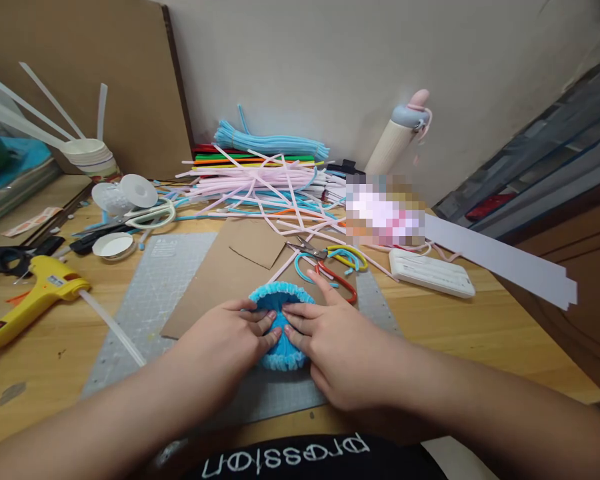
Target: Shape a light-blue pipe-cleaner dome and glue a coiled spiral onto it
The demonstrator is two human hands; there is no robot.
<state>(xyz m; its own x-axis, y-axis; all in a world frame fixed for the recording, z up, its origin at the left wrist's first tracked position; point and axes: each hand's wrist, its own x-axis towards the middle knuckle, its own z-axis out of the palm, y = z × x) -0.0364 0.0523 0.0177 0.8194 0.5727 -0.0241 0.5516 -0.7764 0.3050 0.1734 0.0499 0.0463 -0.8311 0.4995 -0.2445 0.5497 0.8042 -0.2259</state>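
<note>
A round, bowl-like blue piece made of fuzzy pipe cleaners [286, 362] sits in front of me, with a ruffled, lighter blue rim. My left hand [225, 340] grips its left side, fingertips pressed into the middle. From the right, my right hand [337, 340] holds it in the same way, with its index finger raised off the piece. Both hands cover the sides of the rim. Below lie a grey cutting mat [130, 320] and a brown cardboard sheet [205, 293]. Just beyond are scissors with red and yellow handles [337, 280].
At left lies a yellow hot glue gun [30, 303] with a glue stick. Behind are a ribbon spool [125, 193], white-handled scissors [155, 215] and paper cups [90, 157]. Pipe cleaners [260, 177] pile against the wall. A bottle [393, 140] and white power strip [433, 273] stand right.
</note>
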